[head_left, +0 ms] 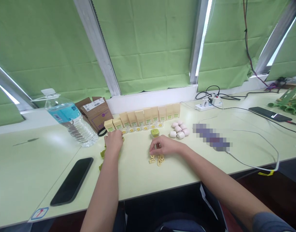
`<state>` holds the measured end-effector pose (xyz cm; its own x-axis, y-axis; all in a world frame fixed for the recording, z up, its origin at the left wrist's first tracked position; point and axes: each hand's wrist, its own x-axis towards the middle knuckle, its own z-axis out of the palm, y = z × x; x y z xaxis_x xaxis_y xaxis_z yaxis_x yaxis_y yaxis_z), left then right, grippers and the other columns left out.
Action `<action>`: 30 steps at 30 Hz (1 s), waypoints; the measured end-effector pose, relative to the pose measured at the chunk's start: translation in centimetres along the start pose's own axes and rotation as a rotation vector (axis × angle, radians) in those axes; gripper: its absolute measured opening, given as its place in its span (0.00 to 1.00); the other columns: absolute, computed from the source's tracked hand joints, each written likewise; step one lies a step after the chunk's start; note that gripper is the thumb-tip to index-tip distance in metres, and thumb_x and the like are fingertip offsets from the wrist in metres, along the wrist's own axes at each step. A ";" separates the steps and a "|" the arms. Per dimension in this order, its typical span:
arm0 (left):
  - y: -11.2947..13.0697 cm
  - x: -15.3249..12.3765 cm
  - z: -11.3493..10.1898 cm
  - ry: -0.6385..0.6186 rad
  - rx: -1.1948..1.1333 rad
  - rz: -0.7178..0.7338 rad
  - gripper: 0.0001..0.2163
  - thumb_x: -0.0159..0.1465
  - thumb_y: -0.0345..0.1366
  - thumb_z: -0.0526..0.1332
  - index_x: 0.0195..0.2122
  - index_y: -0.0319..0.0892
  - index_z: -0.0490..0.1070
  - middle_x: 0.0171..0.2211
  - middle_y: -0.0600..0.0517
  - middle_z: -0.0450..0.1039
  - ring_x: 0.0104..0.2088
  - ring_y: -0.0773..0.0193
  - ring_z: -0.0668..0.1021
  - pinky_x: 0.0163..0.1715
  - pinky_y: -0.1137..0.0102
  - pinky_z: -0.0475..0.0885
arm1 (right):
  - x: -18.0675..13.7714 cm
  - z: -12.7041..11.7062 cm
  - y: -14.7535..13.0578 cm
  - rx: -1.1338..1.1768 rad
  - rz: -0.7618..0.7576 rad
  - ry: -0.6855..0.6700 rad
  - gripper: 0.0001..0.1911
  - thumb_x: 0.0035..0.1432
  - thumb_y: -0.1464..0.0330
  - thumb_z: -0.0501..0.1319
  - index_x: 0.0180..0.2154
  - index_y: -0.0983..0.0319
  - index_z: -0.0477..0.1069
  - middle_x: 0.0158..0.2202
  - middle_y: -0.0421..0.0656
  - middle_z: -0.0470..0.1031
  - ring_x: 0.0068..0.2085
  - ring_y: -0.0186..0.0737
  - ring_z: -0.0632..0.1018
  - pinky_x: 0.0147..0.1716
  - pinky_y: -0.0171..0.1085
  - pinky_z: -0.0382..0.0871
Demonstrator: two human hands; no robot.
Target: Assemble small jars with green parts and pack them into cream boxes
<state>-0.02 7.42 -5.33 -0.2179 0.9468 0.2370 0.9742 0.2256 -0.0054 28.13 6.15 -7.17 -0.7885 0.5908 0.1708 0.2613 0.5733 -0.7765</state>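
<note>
My left hand rests on the pale green table, fingers curled over small green pieces beside it; what it grips is hidden. My right hand is pinched closed just above a little pile of yellow ring-like parts. A green case sits right behind that hand. A row of several small cream boxes stands along the back, with small clear smiley-face items in front of them. Several pinkish-white cases lie to the right.
A large water bottle lies on its side at left, next to cardboard boxes. A black phone lies near the front edge. A power strip, cables, another phone and green tubes occupy the right.
</note>
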 end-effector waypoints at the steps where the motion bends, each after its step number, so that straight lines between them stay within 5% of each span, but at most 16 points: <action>1: 0.0 0.0 0.0 0.008 -0.006 0.000 0.12 0.60 0.30 0.57 0.40 0.43 0.79 0.42 0.37 0.78 0.50 0.41 0.74 0.48 0.50 0.68 | 0.0 0.0 0.1 -0.006 -0.001 0.005 0.14 0.57 0.57 0.67 0.36 0.62 0.81 0.35 0.43 0.81 0.31 0.35 0.74 0.29 0.33 0.65; 11: -0.1 0.2 0.1 0.041 -0.061 -0.026 0.11 0.62 0.29 0.56 0.35 0.44 0.79 0.40 0.39 0.78 0.51 0.41 0.73 0.48 0.51 0.64 | 0.1 -0.1 0.3 -0.032 0.004 0.028 0.14 0.58 0.57 0.67 0.36 0.61 0.80 0.36 0.43 0.82 0.33 0.36 0.75 0.31 0.34 0.65; 22: 1.5 0.4 -0.6 0.295 -0.220 0.067 0.10 0.67 0.36 0.55 0.39 0.46 0.78 0.44 0.42 0.77 0.49 0.45 0.75 0.45 0.57 0.67 | 0.3 0.1 0.5 -0.060 -0.010 0.165 0.10 0.58 0.60 0.67 0.34 0.61 0.79 0.32 0.41 0.79 0.29 0.33 0.72 0.30 0.33 0.64; 30: 5.1 -0.4 0.7 0.216 -0.581 0.268 0.09 0.70 0.35 0.51 0.44 0.46 0.71 0.40 0.48 0.80 0.41 0.56 0.80 0.43 0.64 0.70 | 0.1 -0.2 -0.3 -0.065 -0.036 0.299 0.08 0.61 0.63 0.63 0.33 0.61 0.76 0.32 0.40 0.80 0.32 0.34 0.76 0.33 0.33 0.66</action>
<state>4.96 8.40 -6.16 -0.0067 0.8718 0.4897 0.8792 -0.2282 0.4183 28.08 6.18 -6.83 -0.6015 0.7051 0.3756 0.2789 0.6260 -0.7283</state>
